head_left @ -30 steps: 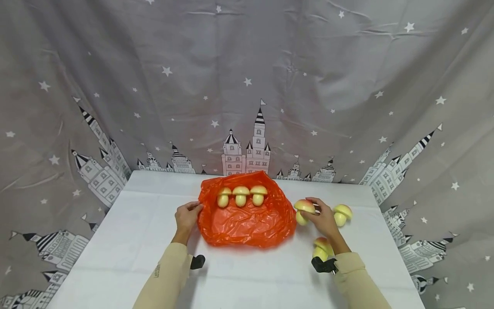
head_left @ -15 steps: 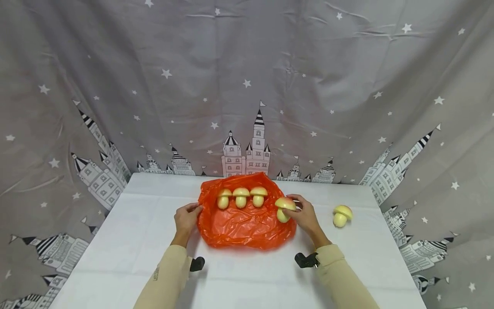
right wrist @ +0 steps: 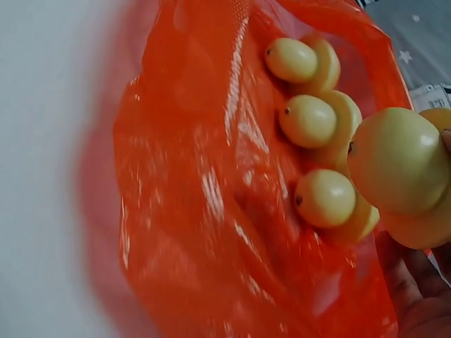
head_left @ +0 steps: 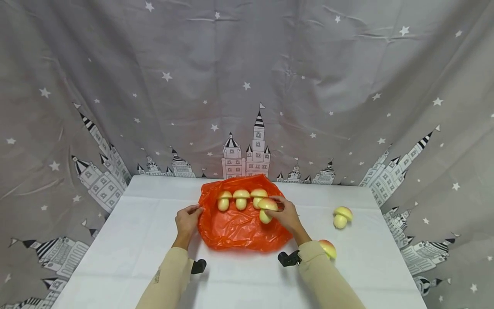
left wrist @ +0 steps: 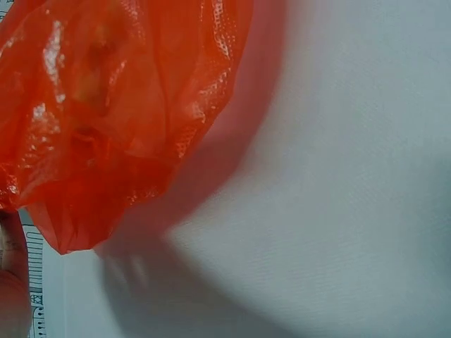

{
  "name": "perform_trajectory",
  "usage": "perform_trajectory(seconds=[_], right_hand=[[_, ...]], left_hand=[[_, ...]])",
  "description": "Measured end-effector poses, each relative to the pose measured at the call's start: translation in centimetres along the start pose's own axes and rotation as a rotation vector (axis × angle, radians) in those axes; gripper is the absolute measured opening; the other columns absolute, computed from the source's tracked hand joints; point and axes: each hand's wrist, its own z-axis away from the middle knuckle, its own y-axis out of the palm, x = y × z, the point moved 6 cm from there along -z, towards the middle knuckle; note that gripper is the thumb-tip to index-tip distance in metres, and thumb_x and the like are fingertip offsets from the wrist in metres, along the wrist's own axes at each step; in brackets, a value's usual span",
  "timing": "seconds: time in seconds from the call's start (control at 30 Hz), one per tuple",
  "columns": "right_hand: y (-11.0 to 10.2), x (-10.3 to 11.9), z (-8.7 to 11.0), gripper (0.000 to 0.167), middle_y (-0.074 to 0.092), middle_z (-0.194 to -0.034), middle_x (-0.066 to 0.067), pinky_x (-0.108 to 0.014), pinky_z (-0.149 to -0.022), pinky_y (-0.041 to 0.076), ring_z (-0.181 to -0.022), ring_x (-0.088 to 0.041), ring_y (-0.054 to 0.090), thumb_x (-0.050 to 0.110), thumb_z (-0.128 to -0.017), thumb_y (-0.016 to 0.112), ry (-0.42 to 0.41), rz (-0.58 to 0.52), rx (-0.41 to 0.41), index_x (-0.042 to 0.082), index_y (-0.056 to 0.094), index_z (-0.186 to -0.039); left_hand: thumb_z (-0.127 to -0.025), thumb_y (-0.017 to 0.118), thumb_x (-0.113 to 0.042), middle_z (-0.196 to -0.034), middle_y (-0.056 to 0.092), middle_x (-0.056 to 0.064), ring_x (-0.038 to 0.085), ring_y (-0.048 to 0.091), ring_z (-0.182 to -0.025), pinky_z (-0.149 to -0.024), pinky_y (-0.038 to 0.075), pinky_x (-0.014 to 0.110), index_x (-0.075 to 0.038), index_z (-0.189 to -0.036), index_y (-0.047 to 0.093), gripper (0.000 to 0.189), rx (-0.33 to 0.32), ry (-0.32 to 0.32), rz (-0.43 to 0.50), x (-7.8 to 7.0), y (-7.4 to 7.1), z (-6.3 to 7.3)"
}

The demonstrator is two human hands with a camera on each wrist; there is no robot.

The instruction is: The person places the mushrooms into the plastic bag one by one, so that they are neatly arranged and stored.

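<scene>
A red plastic bag (head_left: 235, 236) lies spread on the white table with its mouth wide. Three yellow toy mushrooms stand in a row along its back: the left one (head_left: 224, 200), the middle one (head_left: 241, 199) and the right one (head_left: 257, 194). My left hand (head_left: 187, 221) pinches the bag's left rim; in the left wrist view only part of a finger (left wrist: 13, 260) shows beside the red film. Over the bag's right part, my right hand (head_left: 287, 216) holds another toy mushroom (head_left: 267, 205) by its reddish-yellow cap, stem downward. It partly covers the row's right mushroom in the head view.
Right of the bag, one loose mushroom (head_left: 341, 217) lies on the white table (head_left: 247, 283). A second (head_left: 328, 249) is partly hidden by my right sleeve. A grey curtain (head_left: 247, 107) with printed castles hangs behind the table's back edge.
My right hand has carried its mushroom leftward from beside the bag to above its inside. The left hand stays at the left rim, and the row of mushrooms keeps its place.
</scene>
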Motion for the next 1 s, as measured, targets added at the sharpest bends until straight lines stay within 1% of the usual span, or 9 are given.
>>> perform_trajectory(seconds=[0.1,0.17,0.23,0.4,0.6,0.77,0.93,1.0], right_hand=[[0.9,0.1,-0.4,0.049,0.058,-0.124,-0.016,-0.042,-0.091,0.052,-0.109,-0.03,0.057,0.012,-0.082,0.076,0.001,0.028,0.006,0.003,0.059,-0.127],[1.6,-0.8,-1.1,0.049,0.058,-0.126,-0.013,-0.042,-0.091,0.052,-0.11,-0.029,0.057,0.016,-0.081,0.077,0.012,0.035,0.02,0.007,0.06,-0.127],[2.2,-0.9,-1.3,0.049,0.058,-0.126,-0.01,-0.041,-0.091,0.052,-0.109,-0.028,0.056,0.018,-0.082,0.077,0.023,0.041,0.048,0.009,0.06,-0.126],[3.4,-0.9,-1.5,0.048,0.06,-0.123,-0.009,-0.041,-0.09,0.051,-0.107,-0.027,0.056,0.019,-0.082,0.077,0.022,0.066,0.097,0.009,0.061,-0.126],[4.7,-0.5,-1.7,0.049,0.06,-0.124,-0.01,-0.041,-0.091,0.052,-0.106,-0.027,0.058,0.02,-0.082,0.076,-0.001,0.087,0.143,0.007,0.06,-0.127],[5.8,-0.6,-1.9,0.047,0.061,-0.124,-0.011,-0.041,-0.091,0.052,-0.105,-0.027,0.058,0.019,-0.082,0.075,0.025,0.107,0.153,0.007,0.061,-0.125],[6.9,-0.5,-2.1,0.048,0.059,-0.126,-0.008,-0.042,-0.094,0.05,-0.11,-0.028,0.055,0.02,-0.083,0.075,0.07,0.099,0.171,0.009,0.06,-0.126],[7.4,-0.3,-2.2,0.048,0.059,-0.126,-0.007,-0.042,-0.095,0.049,-0.111,-0.027,0.054,0.02,-0.082,0.076,0.068,0.091,0.186,0.01,0.06,-0.126]], left_hand=[[-0.098,0.056,-0.018,-0.124,0.059,0.025,0.035,0.056,-0.111,-0.098,0.048,0.043,0.003,-0.125,0.06,0.035,-0.001,0.005,-0.015,0.1,-0.1,0.0],[-0.097,0.057,-0.018,-0.122,0.06,0.025,0.035,0.056,-0.11,-0.098,0.048,0.043,0.003,-0.124,0.061,0.034,-0.012,0.012,-0.033,0.2,-0.2,0.0],[-0.097,0.057,-0.018,-0.122,0.06,0.025,0.035,0.057,-0.109,-0.098,0.048,0.044,0.003,-0.123,0.062,0.034,-0.013,0.014,-0.043,0.3,-0.2,0.0],[-0.097,0.057,-0.017,-0.121,0.06,0.025,0.035,0.056,-0.109,-0.098,0.048,0.044,0.003,-0.123,0.062,0.033,0.01,0.023,-0.02,0.2,0.3,0.1],[-0.097,0.058,-0.018,-0.12,0.06,0.025,0.034,0.057,-0.108,-0.098,0.048,0.043,0.003,-0.122,0.063,0.033,-0.005,0.024,-0.011,0.2,0.2,-0.2],[-0.096,0.059,-0.019,-0.119,0.061,0.025,0.035,0.057,-0.108,-0.098,0.048,0.044,0.003,-0.122,0.063,0.034,-0.009,0.029,-0.015,0.1,0.0,-0.2],[-0.096,0.06,-0.019,-0.118,0.062,0.025,0.035,0.058,-0.106,-0.097,0.049,0.044,0.003,-0.121,0.063,0.034,-0.013,0.036,-0.002,0.0,0.0,-0.2],[-0.096,0.06,-0.019,-0.117,0.062,0.025,0.035,0.058,-0.106,-0.097,0.049,0.044,0.003,-0.121,0.063,0.034,-0.014,0.037,0.004,-0.1,0.0,-0.2]])
